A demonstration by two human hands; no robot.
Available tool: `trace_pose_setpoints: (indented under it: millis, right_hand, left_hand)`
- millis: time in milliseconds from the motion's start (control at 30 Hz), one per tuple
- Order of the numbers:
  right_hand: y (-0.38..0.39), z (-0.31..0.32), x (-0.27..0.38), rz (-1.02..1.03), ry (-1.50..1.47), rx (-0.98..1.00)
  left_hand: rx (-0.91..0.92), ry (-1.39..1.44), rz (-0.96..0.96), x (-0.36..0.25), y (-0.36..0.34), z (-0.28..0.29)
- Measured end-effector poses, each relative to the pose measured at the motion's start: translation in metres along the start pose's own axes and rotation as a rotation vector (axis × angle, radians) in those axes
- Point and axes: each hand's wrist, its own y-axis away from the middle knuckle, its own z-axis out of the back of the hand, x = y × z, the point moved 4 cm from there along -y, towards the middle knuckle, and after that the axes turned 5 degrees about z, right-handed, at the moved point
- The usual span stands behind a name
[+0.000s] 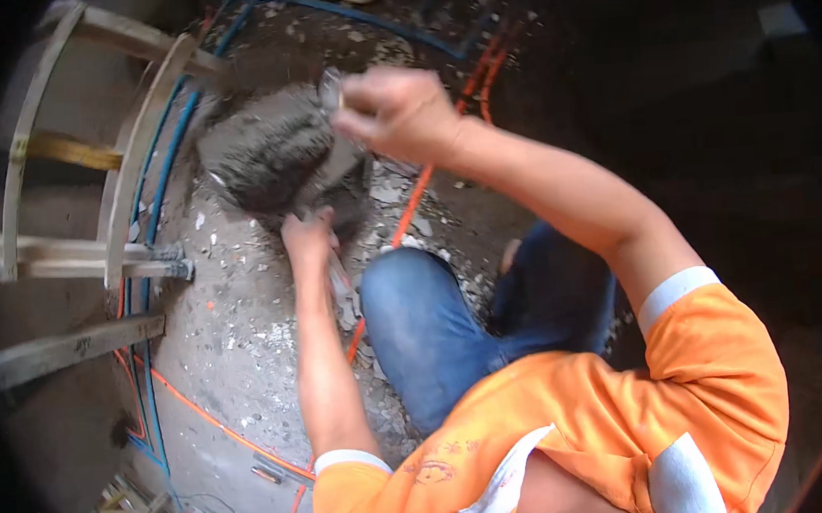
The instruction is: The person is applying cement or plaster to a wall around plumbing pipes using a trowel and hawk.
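Kneels or squats in an orange short-sleeved shirt with white cuffs (574,407) and blue denim trousers (425,322), leaning over a rounded mound of wet, dark grey, mortar-like material (266,162) on a grey concrete floor (224,312). Stretches the bare right hand (396,114) out to the upper right side of the mound, with fingers curled inward and thumb near the forefinger. Grips there, between thumb and fingers, a small, shiny, pale grey object (331,89), too blurred to identify. Leaves the mound just to the left of these fingertips, apparently without contact. Holds the bare left hand (308,235) low at the near edge of the same mound, with fingers bent toward the dark material and right beside it. Cannot tell the left grip, closed on something or merely resting, because of blur and shadow. Keeps both hands apart, with the right farther out and the left nearer the body. Shows white and grey broken chips (388,193) beside the mound, near a bright orange conduit (414,204) to the right. Shows also, to the left, blue plastic pipes (171,168) and a pale wooden ladder-like frame (145,132).
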Motion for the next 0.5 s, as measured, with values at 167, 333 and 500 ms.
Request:
trace_pose_setpoints:
  millis: [167,333,500]
  right_hand:
    - [-0.004,0.169,-0.027,-0.298,-0.029,-0.158]
    - [0.042,0.291,-0.003,-0.533,0.023,-0.21]
    - [0.095,0.334,0.041,-0.728,0.162,-0.235]
  left_hand:
    - [0.061,0.048,-0.054,-0.094,0.017,-0.029]
    - [0.275,0.015,-0.08,-0.168,0.061,-0.042]
    - [0.502,0.031,-0.138,-0.178,0.107,-0.086]
